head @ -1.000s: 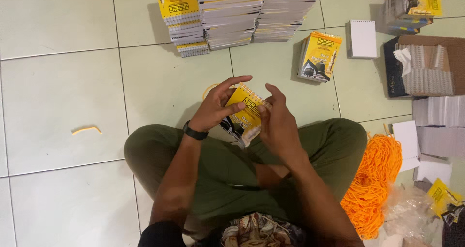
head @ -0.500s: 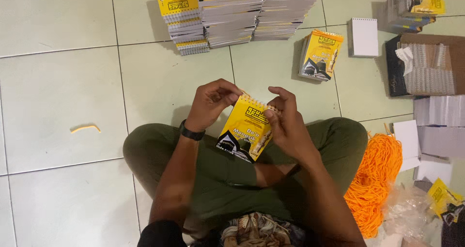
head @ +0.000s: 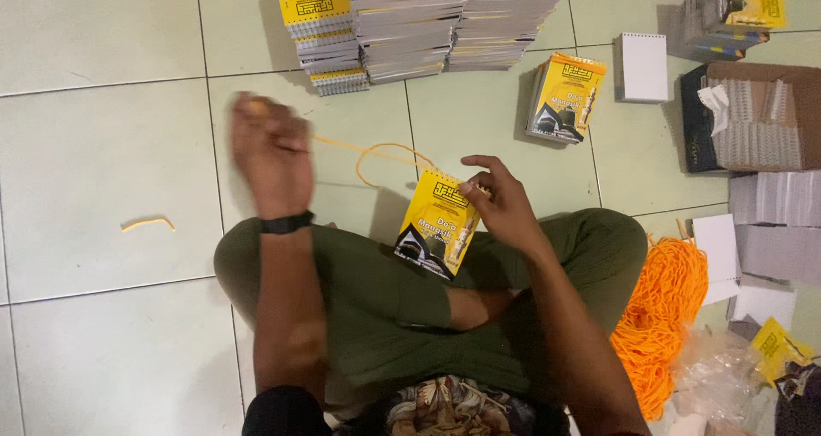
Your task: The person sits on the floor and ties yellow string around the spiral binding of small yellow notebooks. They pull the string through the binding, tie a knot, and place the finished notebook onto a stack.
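Person sits cross-legged on the tiled floor (head: 94, 137). Right hand (head: 500, 205) pinches a small yellow booklet (head: 438, 224) by its top spiral edge, grip narrow, fingers closed on the corner; booklet hangs tilted just above the knees, front cover facing up. Left hand (head: 272, 150) is blurred, up and out to the left, fist closed on one end of a yellow cord (head: 376, 152); cord runs w/ a loop from that hand to the booklet top. Black band on left wrist. Stacks of the same booklets (head: 410, 21) along the far edge of the floor, one loose pile (head: 566, 98) near far right. Orange cord bundle (head: 663, 316) beside right knee. Short cord scrap (head: 147, 223) on a tile at left, well apart.
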